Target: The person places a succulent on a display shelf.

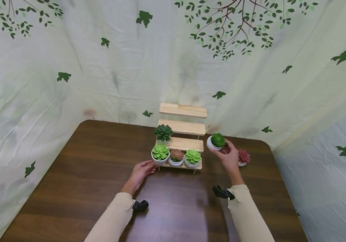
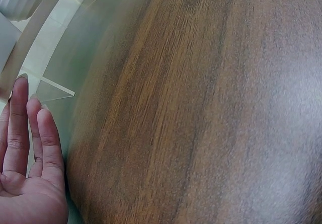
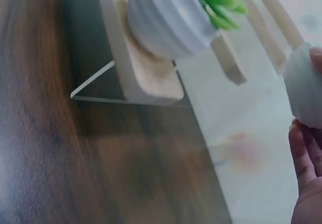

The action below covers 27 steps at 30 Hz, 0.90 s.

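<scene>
My right hand [image 1: 229, 158] holds a dark green potted succulent [image 1: 216, 141] by its white pot, in the air just right of a tiered wooden stand [image 1: 188, 144]. The right wrist view shows fingers and thumb on that white pot [image 3: 303, 90]. With its fingers nearly straight, my left hand [image 1: 141, 173] is at the stand's lower left corner; whether it touches cannot be told. On the bottom tier are a light green succulent [image 1: 160, 153], a brownish-red one [image 1: 177, 156] and another light green one [image 1: 193, 157]. A dark green succulent [image 1: 163, 133] stands one tier higher at the left.
A red potted succulent [image 1: 243, 157] stands on the table right of my right hand, partly hidden by it. The dark brown wooden table [image 1: 79, 174] ends at a pale curtain [image 1: 124, 84] printed with leaves, close behind the stand. Thin wire legs [image 3: 93, 80] support the stand.
</scene>
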Available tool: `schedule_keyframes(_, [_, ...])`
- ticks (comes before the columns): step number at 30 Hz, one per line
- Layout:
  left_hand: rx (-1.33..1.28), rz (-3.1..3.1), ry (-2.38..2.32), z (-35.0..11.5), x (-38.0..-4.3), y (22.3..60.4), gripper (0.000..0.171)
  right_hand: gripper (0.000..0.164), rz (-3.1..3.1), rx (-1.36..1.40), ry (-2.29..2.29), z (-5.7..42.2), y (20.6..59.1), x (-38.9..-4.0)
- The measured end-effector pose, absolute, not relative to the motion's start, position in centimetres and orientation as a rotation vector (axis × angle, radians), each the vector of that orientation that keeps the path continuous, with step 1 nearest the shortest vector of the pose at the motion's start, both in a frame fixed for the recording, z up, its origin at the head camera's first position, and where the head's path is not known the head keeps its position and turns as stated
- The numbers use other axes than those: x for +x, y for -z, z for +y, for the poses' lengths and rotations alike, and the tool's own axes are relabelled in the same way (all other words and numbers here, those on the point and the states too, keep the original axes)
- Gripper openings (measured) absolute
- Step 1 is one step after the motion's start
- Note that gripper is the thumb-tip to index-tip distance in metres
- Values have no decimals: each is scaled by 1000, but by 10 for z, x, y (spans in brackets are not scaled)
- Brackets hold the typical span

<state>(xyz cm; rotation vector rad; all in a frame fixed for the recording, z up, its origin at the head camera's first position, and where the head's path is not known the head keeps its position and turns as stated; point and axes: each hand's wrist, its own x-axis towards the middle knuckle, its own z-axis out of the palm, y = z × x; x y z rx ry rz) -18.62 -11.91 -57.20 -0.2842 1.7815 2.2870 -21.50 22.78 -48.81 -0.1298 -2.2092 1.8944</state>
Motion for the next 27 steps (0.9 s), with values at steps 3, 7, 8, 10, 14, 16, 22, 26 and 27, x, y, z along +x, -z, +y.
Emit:
schedule_keyframes(3, [-294,1787,-2278,-119,-186,572,38,65,-2241,-79,-1879,222,483,-218])
schedule_keyframes(7, [-297,1789,-2265,-120,-187,572,38,64,-2281,-5,-1863,213,478,-221])
schedule_keyframes(8, [-294,1788,-2266,-120,-187,572,38,63,-2285,12,-1867,211,476,-222])
schedule_keyframes(10, [-293,1784,-2270,-120,-188,573,39,61,-2300,48,-1862,206,474,-223])
schedule_keyframes(14, [-293,1784,-2268,-120,-188,573,39,61,-2330,110,-1858,198,471,-228])
schedule_keyframes(16, [-297,1783,-2268,-120,-188,572,38,62,-2360,130,-1848,194,469,-231])
schedule_keyframes(22, [-282,1780,-2277,-120,-186,572,39,65,-2426,129,-1868,182,463,-236])
schedule_keyframes(26, [-282,1776,-2277,-120,-187,572,40,66,-2458,166,-1902,172,458,-237])
schedule_keyframes(27, [-282,1777,-2274,-120,-187,572,40,66,-2462,180,-1919,169,454,-236])
